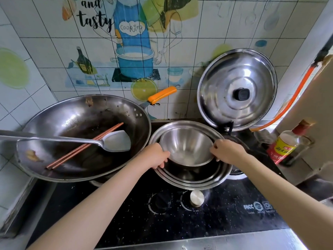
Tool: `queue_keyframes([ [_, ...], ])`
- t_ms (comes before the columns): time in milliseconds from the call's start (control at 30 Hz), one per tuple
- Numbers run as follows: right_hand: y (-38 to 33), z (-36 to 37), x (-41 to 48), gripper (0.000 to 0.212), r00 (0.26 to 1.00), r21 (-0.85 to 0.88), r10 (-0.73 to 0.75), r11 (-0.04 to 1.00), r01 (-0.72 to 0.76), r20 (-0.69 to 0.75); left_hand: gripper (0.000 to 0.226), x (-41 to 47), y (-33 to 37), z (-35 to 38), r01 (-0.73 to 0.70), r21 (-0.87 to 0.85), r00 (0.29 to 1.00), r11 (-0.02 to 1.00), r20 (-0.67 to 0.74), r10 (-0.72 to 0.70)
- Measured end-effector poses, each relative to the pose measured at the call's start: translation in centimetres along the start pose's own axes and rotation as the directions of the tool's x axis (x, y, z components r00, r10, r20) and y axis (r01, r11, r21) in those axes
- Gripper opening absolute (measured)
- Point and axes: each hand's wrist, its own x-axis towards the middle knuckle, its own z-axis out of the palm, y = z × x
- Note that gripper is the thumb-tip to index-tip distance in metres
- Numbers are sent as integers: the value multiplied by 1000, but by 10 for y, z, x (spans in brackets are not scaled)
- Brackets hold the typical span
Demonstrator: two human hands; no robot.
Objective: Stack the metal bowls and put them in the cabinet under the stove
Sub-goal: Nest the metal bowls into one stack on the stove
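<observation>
At far left, a large dark wok (81, 138) sits on the black glass stove (162, 219), its orange handle (162, 95) pointing up and right toward the tiled wall. Inside the wok lie a metal spatula (115, 140), its long handle running off the left edge, and a pair of reddish-brown chopsticks (84, 146) crossing under that handle.

Just right of the wok, touching or nearly touching its rim, is the stack of metal bowls (189, 179): several wide shallow bowls nested together, with a smaller, deeper bowl (187, 147) tilted inside the top one. The stack rests over the right side of the stove.

The left hand (155, 156) holds the stack's left edge, its grip closed with fingers curled over the rims beside the smaller bowl. The right hand (228, 150) holds the right edge, its grip likewise closed, with fingertips pinching the rim. Both bare forearms reach in from the bottom corners.

Below the stack, two stove knobs sit side by side: a dark one (160, 202) and a silver one (197, 198).

Behind and to the right, a big shiny metal lid (237, 87) with a black knob leans upright against the wall. Farther right, a bottle with a red and yellow label (284, 147) stands at the stove's edge, an orange hose (292, 100) running behind it.
</observation>
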Motion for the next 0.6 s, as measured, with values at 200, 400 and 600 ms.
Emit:
queue_keyframes([
  [200, -10, 5, -1, 38, 998, -291, 26, 956, -41, -56, 29, 4, 1, 4, 10, 187, 1000, 982, -15, -7],
  [400, -14, 10, 2, 33, 997, -458, 16, 888, -52, -82, 36, 3, 10, 8, 39, 462, 999, 886, -43, -21],
  [600, -8, 14, 4, 32, 993, -499, -40, 866, -22, -112, 34, 7, 14, 14, 35, 559, 994, 828, -105, 28],
])
